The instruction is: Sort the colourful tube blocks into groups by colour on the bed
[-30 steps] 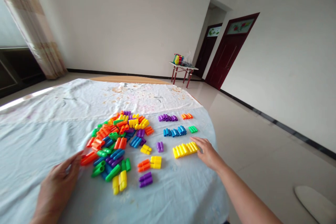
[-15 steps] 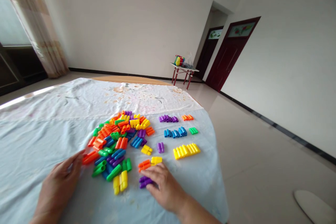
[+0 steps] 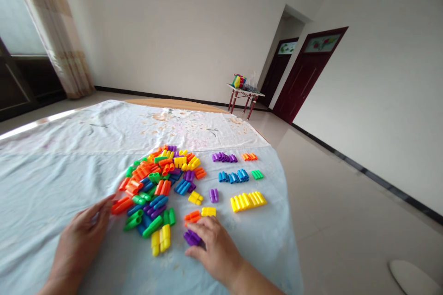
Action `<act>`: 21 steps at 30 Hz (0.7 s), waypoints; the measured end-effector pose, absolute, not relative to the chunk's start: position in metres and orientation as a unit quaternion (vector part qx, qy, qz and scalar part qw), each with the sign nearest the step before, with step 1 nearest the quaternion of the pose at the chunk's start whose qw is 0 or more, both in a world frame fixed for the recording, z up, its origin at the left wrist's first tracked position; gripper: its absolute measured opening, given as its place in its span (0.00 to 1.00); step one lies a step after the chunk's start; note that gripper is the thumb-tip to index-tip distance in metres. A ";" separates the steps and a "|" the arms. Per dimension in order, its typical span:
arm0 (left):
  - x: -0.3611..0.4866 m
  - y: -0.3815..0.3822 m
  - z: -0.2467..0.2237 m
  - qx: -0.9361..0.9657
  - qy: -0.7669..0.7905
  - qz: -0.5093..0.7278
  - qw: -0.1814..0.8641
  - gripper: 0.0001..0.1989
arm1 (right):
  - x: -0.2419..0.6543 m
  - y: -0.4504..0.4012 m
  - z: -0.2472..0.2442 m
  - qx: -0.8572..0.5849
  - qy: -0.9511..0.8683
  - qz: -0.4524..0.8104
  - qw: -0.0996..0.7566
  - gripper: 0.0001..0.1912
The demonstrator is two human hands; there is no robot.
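Yellow row [image 3: 248, 201] released, the right hand [image 3: 216, 245] straddles a purple piece [image 3: 192, 238], shifting the work; grip unclear, left hand [image 3: 81, 236] likewise.

No text, label, brand, number or sign can be read, neither on the coloured plastic pieces [image 3: 153, 226] nor on the patterned cloth [image 3: 256, 249] over the desk [image 3: 173, 104]. The multicoloured bag [image 3: 239, 81] and the clear bag [image 3: 252, 82] at the far side of the room are too small to tell whether print stands on them, and the glass panel [image 3: 321, 43] above the red door [image 3: 301, 78] bears a floral picture without legible lettering.
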State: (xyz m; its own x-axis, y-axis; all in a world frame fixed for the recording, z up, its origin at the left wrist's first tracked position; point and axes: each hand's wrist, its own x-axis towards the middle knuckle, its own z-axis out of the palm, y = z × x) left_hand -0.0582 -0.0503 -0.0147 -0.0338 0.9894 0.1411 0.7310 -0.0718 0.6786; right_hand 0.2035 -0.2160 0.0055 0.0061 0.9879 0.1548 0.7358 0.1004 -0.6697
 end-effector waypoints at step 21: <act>-0.067 -0.043 -0.030 0.677 0.644 0.315 0.168 0.25 | 0.203 -0.214 0.011 -0.566 -0.734 0.257 0.273 0.28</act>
State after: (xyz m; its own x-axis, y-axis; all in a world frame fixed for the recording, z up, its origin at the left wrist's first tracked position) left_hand -0.0667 -0.0428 -0.0301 -0.0274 0.9773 0.2101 0.7665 -0.1144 0.6319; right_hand 0.2027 -0.2139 0.0115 -0.2094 0.9717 0.1096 0.6915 0.2265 -0.6859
